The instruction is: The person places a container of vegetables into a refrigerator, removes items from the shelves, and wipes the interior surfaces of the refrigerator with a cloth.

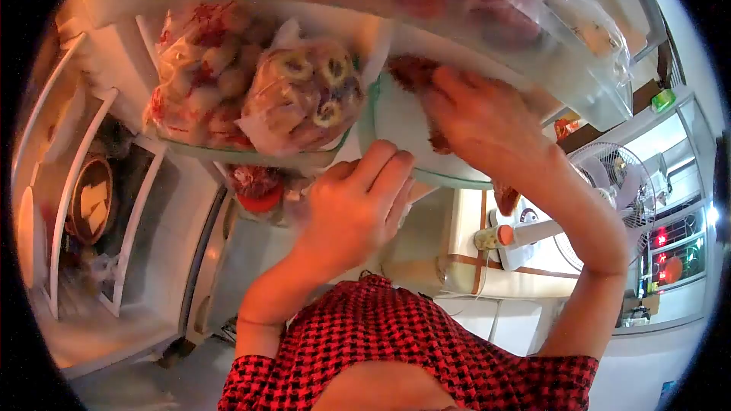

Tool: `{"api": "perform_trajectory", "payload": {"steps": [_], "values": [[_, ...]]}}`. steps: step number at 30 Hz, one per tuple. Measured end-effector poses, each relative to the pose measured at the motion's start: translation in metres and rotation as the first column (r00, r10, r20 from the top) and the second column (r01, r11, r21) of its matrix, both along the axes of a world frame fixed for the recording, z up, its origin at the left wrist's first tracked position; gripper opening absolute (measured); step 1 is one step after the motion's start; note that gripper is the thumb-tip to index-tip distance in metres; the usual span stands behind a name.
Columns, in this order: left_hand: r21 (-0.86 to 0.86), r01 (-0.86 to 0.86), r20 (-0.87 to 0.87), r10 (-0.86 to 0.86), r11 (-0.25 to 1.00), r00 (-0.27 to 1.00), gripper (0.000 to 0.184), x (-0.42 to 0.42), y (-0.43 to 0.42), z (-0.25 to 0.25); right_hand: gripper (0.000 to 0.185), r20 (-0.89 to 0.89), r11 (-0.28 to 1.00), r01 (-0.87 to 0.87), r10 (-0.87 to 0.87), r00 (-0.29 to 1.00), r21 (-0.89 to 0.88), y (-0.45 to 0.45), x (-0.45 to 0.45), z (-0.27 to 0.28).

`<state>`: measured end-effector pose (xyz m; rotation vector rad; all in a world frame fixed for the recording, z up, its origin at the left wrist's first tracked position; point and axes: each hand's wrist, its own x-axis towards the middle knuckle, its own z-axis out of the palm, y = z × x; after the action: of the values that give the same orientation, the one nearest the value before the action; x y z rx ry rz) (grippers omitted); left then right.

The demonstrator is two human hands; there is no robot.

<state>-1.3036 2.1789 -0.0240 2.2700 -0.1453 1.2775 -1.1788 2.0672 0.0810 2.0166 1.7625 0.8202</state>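
Observation:
My right hand (480, 110) reaches over a glass shelf (400, 125) inside a fridge, its fingers on a dark reddish-brown item (415, 72) that is partly hidden under them. My left hand (362, 202) is in front of the shelf edge with its fingers curled in; anything inside them is hidden. On the left shelf sit a clear bag of ring-shaped pieces (308, 91) and, beside it, a bag of round items with red marks (205, 76).
Above hangs a clear drawer (563, 53) with bagged red items. The open fridge door (99, 205) with racks stands at the left. Below the shelf is a red-lidded jar (259, 199). At the right are a white fan (620, 183) and a counter (464, 236).

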Motion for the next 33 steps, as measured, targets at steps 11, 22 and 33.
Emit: {"api": "perform_trajectory", "payload": {"steps": [11, 22, 33], "values": [[-0.026, 0.011, 0.012, -0.011, 1.000, 1.000, 0.025, 0.003, 0.001, 0.000, 0.012, 0.078, 0.937, 0.304, -0.294, 0.953, -0.172, -0.045, -0.001, 0.028], [-0.016, -0.017, -0.011, 0.017, 1.000, 1.000, 0.029, -0.002, -0.003, 0.005, 0.022, -0.827, 0.660, 0.749, 0.448, -0.339, 0.051, -0.093, -0.031, -0.178], [0.040, -0.099, -0.107, 0.102, 0.994, 0.989, 0.026, -0.002, -0.008, 0.013, 0.030, 0.294, 0.554, 0.833, 0.795, -0.530, 0.003, 0.024, -0.030, -0.154]]}}
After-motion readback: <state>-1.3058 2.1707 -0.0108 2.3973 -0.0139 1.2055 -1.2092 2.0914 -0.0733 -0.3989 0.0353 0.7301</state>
